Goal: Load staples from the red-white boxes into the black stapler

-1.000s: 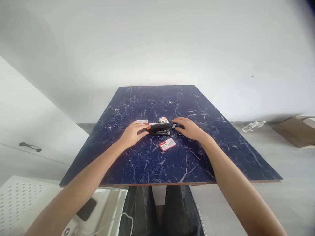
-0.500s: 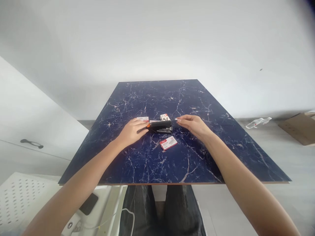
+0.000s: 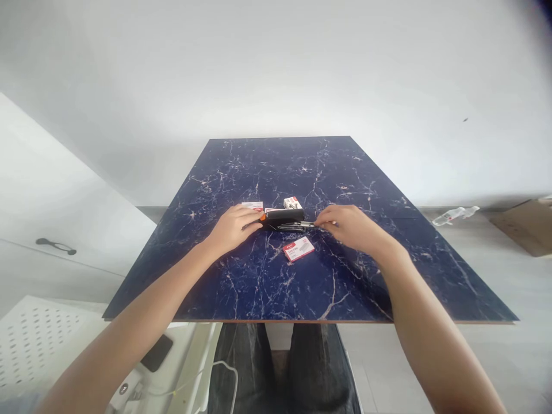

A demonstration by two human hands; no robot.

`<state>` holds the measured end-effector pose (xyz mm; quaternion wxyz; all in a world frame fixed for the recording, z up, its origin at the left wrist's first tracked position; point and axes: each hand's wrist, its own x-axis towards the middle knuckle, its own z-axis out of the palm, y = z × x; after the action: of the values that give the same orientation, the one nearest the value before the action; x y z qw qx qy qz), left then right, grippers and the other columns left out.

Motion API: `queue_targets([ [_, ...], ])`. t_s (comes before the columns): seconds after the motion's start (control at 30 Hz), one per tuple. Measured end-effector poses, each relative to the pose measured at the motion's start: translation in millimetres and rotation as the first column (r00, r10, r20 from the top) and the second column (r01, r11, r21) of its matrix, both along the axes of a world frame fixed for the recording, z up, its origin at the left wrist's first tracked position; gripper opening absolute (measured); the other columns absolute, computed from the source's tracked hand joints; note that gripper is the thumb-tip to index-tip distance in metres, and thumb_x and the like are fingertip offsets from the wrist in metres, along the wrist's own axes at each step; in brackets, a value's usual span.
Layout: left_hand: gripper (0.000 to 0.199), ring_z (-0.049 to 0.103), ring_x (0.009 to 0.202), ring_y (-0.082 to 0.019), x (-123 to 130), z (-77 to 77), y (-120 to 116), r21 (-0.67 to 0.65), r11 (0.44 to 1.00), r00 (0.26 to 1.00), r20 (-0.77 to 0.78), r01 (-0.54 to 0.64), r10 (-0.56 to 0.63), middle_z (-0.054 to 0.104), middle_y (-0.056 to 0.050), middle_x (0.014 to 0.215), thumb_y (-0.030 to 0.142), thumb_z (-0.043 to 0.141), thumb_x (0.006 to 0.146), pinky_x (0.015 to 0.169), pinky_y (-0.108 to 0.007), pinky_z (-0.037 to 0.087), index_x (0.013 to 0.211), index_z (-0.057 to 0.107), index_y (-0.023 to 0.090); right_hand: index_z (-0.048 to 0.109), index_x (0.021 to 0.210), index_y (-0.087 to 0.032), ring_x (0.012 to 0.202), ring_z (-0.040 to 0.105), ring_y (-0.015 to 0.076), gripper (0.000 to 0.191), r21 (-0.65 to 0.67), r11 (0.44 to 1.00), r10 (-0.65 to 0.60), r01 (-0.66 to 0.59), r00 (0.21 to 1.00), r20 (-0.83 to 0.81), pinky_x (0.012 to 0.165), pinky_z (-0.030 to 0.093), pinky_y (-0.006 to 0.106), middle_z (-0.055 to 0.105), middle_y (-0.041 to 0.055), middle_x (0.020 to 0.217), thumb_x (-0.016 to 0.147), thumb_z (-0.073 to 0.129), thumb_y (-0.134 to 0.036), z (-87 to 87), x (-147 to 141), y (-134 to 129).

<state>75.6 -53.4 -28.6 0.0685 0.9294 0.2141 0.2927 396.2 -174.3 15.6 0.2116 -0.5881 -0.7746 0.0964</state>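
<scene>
The person's left hand point(image 3: 233, 228) grasps the rear end of a black stapler point(image 3: 285, 215), its fingers beside an orange part point(image 3: 263, 217). The stapler lies between the two hands, its front toward the right hand point(image 3: 348, 225). That hand's fingertips are drawn together at a silver piece point(image 3: 307, 223) at the stapler's front; whether they grip it cannot be told. Just beyond the left fingers lies a flat box point(image 3: 253, 205); a small white carton point(image 3: 293, 203) stands farther right, behind the stapler. Nearer the person, between the hands, rests a red-and-white box point(image 3: 299, 249).
</scene>
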Motion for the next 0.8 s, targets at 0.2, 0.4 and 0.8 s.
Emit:
queue_targets([
  [0.2, 0.029, 0.069, 0.106, -0.026, 0, 2.3, -1, -0.001, 1.0, 1.0, -0.005, 0.0, 0.0, 0.077, -0.009, 0.115, 0.036, 0.06, 0.101, 0.095, -0.048, 0.054, 0.121, 0.074, 0.022, 0.079, 0.106, -0.028, 0.096, 0.072, 0.0269, 0.023, -0.008, 0.984, -0.174, 0.178, 0.955, -0.238, 0.086, 0.058, 0.041, 0.078, 0.0047, 0.109, 0.091, 0.065, -0.038, 4.6, 1, -5],
  [0.4, 0.03, 0.069, 0.11, -0.027, 0, 1.9, -1, -0.036, 0.999, 1.0, 0.012, -0.001, 0.002, 0.077, -0.01, 0.116, 0.038, 0.06, 0.1, 0.099, -0.051, 0.053, 0.123, 0.074, 0.024, 0.079, 0.091, -0.028, 0.089, 0.072, 0.021, 0.012, -0.076, 0.992, -0.116, 0.101, 0.967, -0.227, 0.086, 0.057, 0.035, 0.079, -0.0009, 0.102, 0.087, 0.068, -0.029, -14.6, -17, 5],
  [0.8, 0.031, 0.067, 0.111, -0.027, -1, 3.1, -4, -0.082, 0.996, 1.0, -0.008, -0.021, 0.021, 0.075, -0.01, 0.118, 0.036, 0.06, 0.1, 0.099, -0.049, 0.053, 0.125, 0.071, 0.023, 0.079, 0.097, -0.028, 0.097, 0.073, 0.0239, 0.016, -0.097, 0.986, -0.157, 0.137, 0.954, -0.256, 0.09, 0.058, 0.039, 0.078, 0.0024, 0.112, 0.087, 0.068, -0.034, -11.5, -13, 1],
])
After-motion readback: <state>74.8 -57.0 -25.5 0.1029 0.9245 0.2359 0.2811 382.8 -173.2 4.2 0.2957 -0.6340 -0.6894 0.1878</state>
